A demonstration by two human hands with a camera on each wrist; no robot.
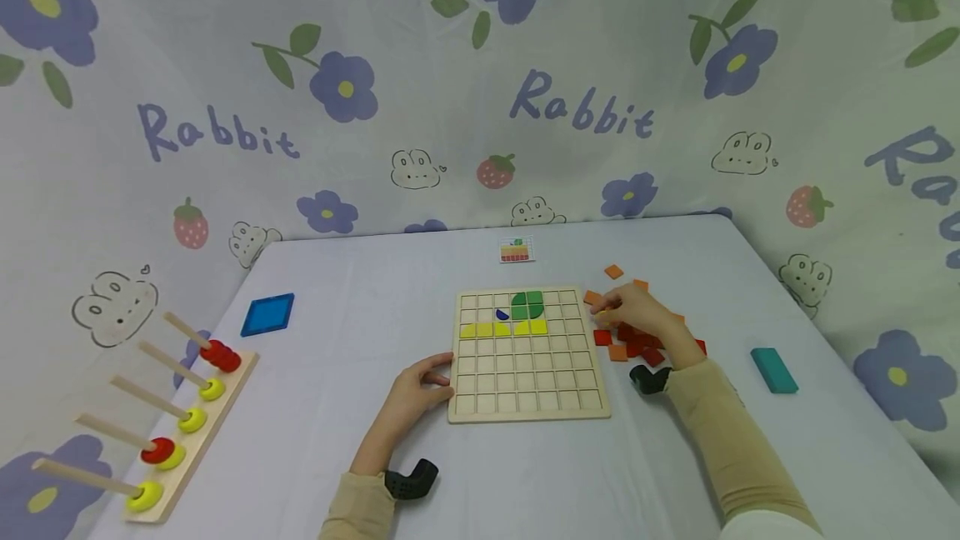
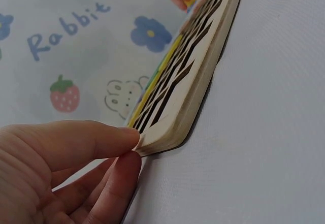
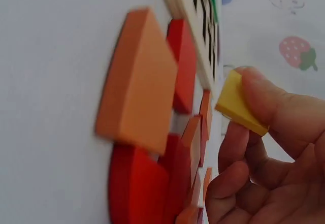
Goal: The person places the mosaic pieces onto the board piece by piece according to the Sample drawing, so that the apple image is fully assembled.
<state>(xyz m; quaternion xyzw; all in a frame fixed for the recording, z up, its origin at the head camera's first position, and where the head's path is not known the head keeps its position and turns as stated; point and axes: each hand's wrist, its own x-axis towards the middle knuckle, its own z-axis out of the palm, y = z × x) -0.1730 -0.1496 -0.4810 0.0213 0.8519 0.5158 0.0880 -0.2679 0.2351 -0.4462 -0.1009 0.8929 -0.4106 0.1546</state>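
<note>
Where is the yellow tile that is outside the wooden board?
In the right-wrist view, the right hand pinches this yellow tile, right of flat orange tiles.

A pale wooden grid board (image 1: 525, 372) lies flat on the tabletop, the left hand (image 1: 415, 390) touching its left edge. Green (image 1: 527, 305), yellow (image 1: 537, 327) and blue pieces (image 1: 502, 315) fill some upper squares. Red and orange tiles (image 1: 618, 352) lie scattered and overlapping beside its right edge. The right hand (image 1: 637, 309) pinches a tilted yellow block (image 3: 235, 101), raised clear of the tiles.
</note>
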